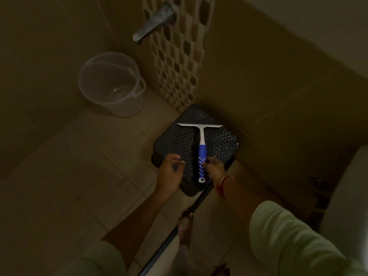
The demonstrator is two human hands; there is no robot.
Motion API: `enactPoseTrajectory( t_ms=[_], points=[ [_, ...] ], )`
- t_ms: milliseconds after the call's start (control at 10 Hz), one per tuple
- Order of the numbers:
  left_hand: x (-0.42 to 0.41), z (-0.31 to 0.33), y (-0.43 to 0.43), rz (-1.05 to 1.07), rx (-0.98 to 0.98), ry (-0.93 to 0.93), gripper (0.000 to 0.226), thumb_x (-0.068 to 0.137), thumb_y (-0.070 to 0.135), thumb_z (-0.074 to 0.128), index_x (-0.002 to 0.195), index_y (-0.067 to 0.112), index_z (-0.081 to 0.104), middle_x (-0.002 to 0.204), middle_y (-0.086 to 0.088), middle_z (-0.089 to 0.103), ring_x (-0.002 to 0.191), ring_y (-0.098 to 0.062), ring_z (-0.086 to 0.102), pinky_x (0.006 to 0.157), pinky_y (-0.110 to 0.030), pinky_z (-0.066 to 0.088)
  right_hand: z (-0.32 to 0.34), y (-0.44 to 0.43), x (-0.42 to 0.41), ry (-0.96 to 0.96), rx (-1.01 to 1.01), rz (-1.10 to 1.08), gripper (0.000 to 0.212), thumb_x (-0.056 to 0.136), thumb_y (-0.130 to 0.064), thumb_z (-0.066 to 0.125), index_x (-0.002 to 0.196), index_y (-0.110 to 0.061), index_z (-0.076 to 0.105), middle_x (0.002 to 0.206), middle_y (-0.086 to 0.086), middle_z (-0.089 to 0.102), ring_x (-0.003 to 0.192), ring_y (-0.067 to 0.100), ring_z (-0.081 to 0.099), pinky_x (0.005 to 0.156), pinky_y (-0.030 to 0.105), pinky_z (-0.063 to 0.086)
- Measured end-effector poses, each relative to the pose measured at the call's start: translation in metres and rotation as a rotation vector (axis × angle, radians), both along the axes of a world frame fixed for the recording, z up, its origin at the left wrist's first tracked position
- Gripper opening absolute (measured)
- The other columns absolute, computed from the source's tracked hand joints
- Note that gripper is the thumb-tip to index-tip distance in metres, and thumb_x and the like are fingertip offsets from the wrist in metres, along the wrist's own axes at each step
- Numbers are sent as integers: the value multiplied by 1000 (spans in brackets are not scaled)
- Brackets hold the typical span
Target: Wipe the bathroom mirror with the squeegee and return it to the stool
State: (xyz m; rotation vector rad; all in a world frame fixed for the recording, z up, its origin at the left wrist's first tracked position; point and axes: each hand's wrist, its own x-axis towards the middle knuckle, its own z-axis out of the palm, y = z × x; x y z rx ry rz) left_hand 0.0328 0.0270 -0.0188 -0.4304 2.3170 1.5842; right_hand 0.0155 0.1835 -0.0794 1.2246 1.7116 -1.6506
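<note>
Blue-and-white squeegee (200, 151) flat on dark stool (179, 140)

Quick count: one squeegee (200, 144), one dark stool (179, 140), one clear plastic bucket (111, 84), one metal tap (154, 21) on the wall. Two hands, left hand (169, 172) and right hand (214, 168), plus one red bracelet (222, 185) and two bare feet, pretty dim though.

The stool (217, 144) sat tight in a wall corner, so the far and right sides were blocked. Above it was open. A clear bucket (111, 84) stood well off left, leaving bare floor (89, 166) between.
</note>
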Motion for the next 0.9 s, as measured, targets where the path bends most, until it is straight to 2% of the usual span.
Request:
enactPoseTrajectory(
  t_ms=[100, 200, 300, 400, 500, 600, 700, 800, 900],
  points=[
    [6, -11, -4, -20, -1, 4, 11, 87, 17, 57, 90, 26, 53, 85, 5, 58, 77, -5, 56, 60, -4, 39, -13, -2, 7, 10, 79, -20, 33, 82, 2, 59, 115, -2, 55, 115, 18, 60, 94, 25, 56, 77, 32, 49],
    [13, -21, -8, -53, -14, 12, 10, 87, 17, 57, 89, 26, 54, 84, 8, 59, 78, -2, 56, 64, -8, 42, -23, -8, 11, -14, 64, -133, 31, 79, 4, 61, 107, -4, 51, 117, 22, 58, 99, 30, 57, 90, 39, 47],
    [19, -26, -10, -48, -27, 19, 21, 86, 17, 58, 81, 36, 51, 81, 14, 59, 75, 6, 56, 62, -2, 41, -28, -12, 10, -37, 49, -156, 24, 80, 2, 63, 94, -11, 49, 113, 20, 58, 91, 26, 54, 79, 35, 45],
    [22, -28, -11, -36, -27, 0, 23, 86, 16, 58, 80, 36, 50, 78, 15, 58, 73, 7, 56, 61, -2, 41, -26, -11, 10, -46, 55, -117, 35, 80, 0, 63, 113, 0, 52, 117, 22, 59, 99, 31, 59, 80, 34, 47],
    [30, -19, -8, -40, -7, -21, 20, 86, 16, 58, 83, 34, 50, 81, 12, 58, 77, -3, 57, 64, -11, 42, -7, -9, 15, -35, 35, -51, 33, 82, -3, 61, 114, -1, 55, 112, 18, 62, 97, 31, 60, 72, 32, 51],
    [40, 1, -1, -37, -12, -18, 13, 87, 18, 57, 91, 28, 50, 82, 13, 57, 77, -3, 56, 62, -10, 40, 31, -11, 24, 40, -11, -60, 9, 86, -4, 56, 86, -11, 62, 82, 6, 62, 75, 19, 57, 53, 22, 44],
    [58, 32, 7, -26, -23, 56, 12, 86, 17, 58, 95, 21, 51, 80, 14, 57, 75, 1, 55, 62, -7, 39, 80, -14, 47, 109, -140, -104, 12, 88, -10, 52, 86, -17, 62, 76, 4, 59, 69, 15, 55, 58, 24, 45],
    [76, 74, 21, 1, -13, 141, 11, 86, 13, 58, 95, 16, 53, 77, 8, 58, 73, -5, 56, 62, -6, 40, 135, -7, 79, 154, -221, -86, 14, 87, -16, 53, 100, -19, 58, 84, 2, 59, 74, 13, 54, 64, 26, 43],
    [107, 118, 45, -53, 43, 216, 11, 87, 8, 55, 97, 12, 53, 82, 4, 59, 77, -12, 57, 69, -17, 44, 187, 10, 120, 270, -316, -75, 10, 89, -15, 50, 89, -23, 56, 76, -3, 60, 63, 8, 54, 58, 22, 42]
  ],
)
